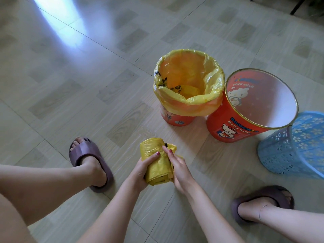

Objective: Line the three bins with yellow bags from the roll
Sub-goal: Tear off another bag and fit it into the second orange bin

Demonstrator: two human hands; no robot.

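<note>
Three bins, right of centre: one lined orange bin (177, 118), one bare orange bin (233, 123), one blue basket (296, 148). Lower centre: left hand (140, 171) grips the yellow roll (157, 165); right hand (178, 165) fingers pinch its loose edge. Two slippers (89, 155) flank the hands.

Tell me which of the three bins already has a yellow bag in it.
The left orange bin; the other orange bin and blue basket are bare.
</note>
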